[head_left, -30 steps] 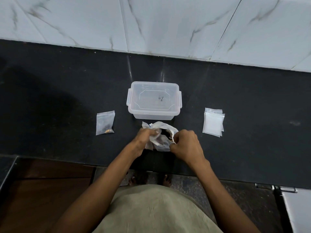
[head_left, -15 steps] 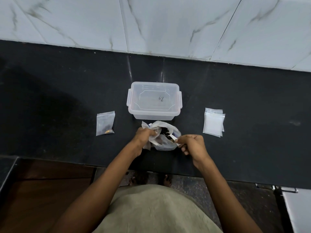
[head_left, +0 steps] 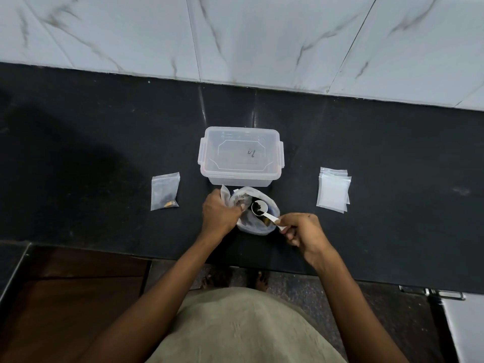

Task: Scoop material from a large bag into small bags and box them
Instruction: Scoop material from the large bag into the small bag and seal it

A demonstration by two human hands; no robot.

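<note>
A large clear plastic bag with dark material sits on the black counter, just in front of a lidded clear box. My left hand grips the bag's bunched left rim. My right hand pinches the handle of a small white scoop, whose bowl holds dark material above the bag's mouth. One small bag with a little brown material lies to the left. A stack of empty small bags lies to the right.
A white marble-tiled wall rises behind the counter. Below the counter's front edge are a brown wooden surface at left and a white panel at right. My feet stand on a speckled floor.
My right hand has drawn back to the right from the bag's mouth, and the scoop with dark material has come up out of the bag. My left hand stays on the rim.
</note>
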